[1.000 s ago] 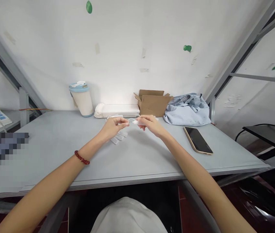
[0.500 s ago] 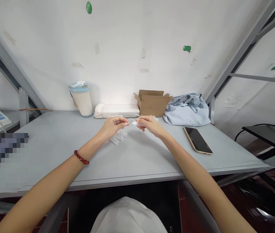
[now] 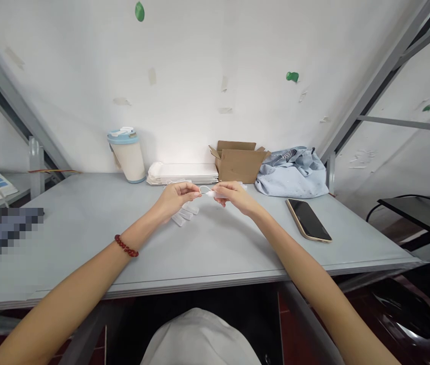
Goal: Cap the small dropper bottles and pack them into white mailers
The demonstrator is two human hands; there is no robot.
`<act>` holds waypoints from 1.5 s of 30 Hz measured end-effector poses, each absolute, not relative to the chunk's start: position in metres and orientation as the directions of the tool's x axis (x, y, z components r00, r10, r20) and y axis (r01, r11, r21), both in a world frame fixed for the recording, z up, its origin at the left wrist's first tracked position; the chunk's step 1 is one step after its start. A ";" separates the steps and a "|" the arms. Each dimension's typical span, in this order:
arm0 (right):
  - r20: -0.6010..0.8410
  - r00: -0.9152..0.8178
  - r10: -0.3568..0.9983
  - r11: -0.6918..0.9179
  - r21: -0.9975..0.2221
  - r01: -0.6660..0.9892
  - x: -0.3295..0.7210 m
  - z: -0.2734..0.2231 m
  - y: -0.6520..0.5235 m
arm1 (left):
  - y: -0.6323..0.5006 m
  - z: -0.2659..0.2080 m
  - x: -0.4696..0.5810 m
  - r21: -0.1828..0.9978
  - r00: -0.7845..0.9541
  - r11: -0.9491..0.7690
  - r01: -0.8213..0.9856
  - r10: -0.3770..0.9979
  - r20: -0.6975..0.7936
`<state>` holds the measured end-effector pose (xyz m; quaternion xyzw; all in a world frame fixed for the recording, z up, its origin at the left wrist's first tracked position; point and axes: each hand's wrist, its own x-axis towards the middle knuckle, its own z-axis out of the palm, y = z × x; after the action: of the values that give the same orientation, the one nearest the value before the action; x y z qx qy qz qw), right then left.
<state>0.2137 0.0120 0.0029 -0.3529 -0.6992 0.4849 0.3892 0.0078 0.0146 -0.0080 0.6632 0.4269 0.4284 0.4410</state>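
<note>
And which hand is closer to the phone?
The right hand. It is up and to the left of the phone in the picture. The left hand is on that same side, but farther away, past the right hand.

On table (image 3: pixel 215 248): cup (image 3: pixel 129 159), back edge, left of stack (image 3: pixel 184 174) | stack, back edge, middle | box (image 3: pixel 239 166), back edge, between stack and cloth (image 3: pixel 292 177) | cloth, by back right corner | phone (image 3: pixel 309 219), before cloth | tubes (image 3: pixel 185 215), before stack, left of phone

A grey table (image 3: pixel 218 253) stands against a white wall (image 3: pixel 215 45) above dark-red flooring (image 3: pixel 291 339).
</note>
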 end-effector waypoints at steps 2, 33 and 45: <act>0.199 -0.453 0.869 0.277 -0.954 0.112 0.214 0.003 0.012 | 0.014 -0.007 0.008 0.952 0.270 -0.244 0.187 0.944 0.189; 0.189 -0.440 0.878 0.280 -0.948 0.151 0.212 -0.002 0.011 | 0.008 -0.004 0.010 0.955 0.252 -0.239 0.178 0.949 0.190; 0.121 -0.500 0.858 0.272 -0.932 0.241 0.211 -0.005 0.010 | 0.008 -0.010 0.009 0.969 0.354 -0.181 0.168 0.929 0.112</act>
<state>0.2105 0.0098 -0.0048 -0.3777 -0.7271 0.4704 0.3278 0.0092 0.0081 -0.0102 0.6622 0.4138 0.3898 0.4881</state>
